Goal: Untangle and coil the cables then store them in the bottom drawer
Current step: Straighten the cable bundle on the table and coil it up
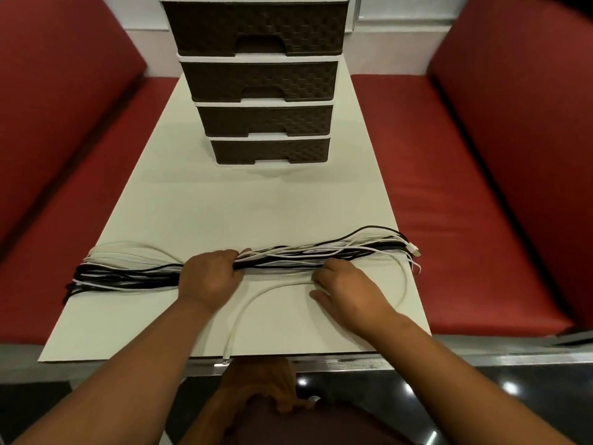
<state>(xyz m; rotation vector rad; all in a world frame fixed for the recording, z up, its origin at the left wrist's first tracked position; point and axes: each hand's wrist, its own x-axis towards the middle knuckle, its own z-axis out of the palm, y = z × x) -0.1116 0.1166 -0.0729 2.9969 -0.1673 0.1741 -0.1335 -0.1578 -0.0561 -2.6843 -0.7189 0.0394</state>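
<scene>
Our left hand (210,277) is clamped over the middle of the bundle of cables (282,260), fingers curled round the black and white strands, and we judge this grip is there to pin the bundle flat while one strand is worked free. Our right hand (345,292) sits just to the right of that grip, fingertips pinching a single white cable (253,300) where it leaves the bundle. From there the white cable curves away from the bundle toward us, and its plug (225,360) hangs over the near edge of the table (199,203); we take it for the first cable being pulled out of the tangle.

The bundle lies stretched across the table's near half. Left of our grip it fans into white loops and black loops that reach the table's left edge; right of it the strands run out to the right edge, where a plug end (415,251) shows.

Beyond the bundle, well apart from it, stands the drawer unit (266,91) with its dark fronts all closed. The bottom drawer (269,150), where the cables must end up, has not been opened. Red benches (481,155) flank the table on both sides.
</scene>
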